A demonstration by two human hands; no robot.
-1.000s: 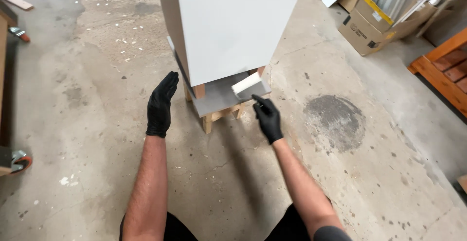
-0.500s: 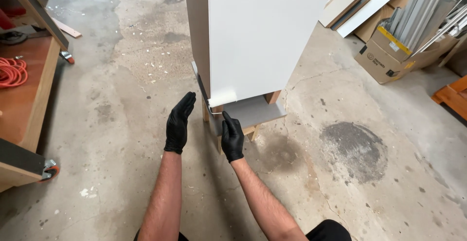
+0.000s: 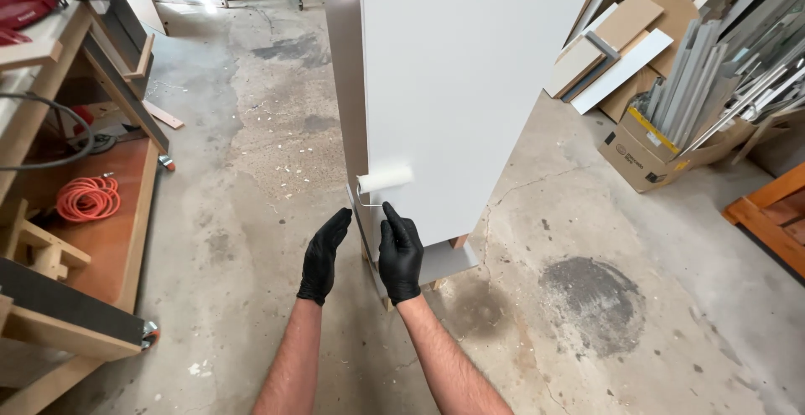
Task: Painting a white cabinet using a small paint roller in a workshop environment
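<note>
This place is a woodworking workshop. The floor is bare stained concrete (image 3: 277, 130) with wood chips on it. A wooden workbench (image 3: 109, 247) stands on the left with an orange cable (image 3: 88, 199). Board offcuts (image 3: 612, 50) and a cardboard box (image 3: 650, 151) of metal profiles lie on the right.

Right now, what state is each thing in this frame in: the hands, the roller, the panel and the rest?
Left hand: gloved, open, holding nothing.
Right hand: gloved, gripping the paint roller's handle.
Paint roller: raised, pressed against the panel's lower corner.
White panel: upright, propped off the floor on wooden blocks.
Orange cord: coiled on the cart's lower shelf.
Cardboard box: open, stuffed with long strips.
</note>
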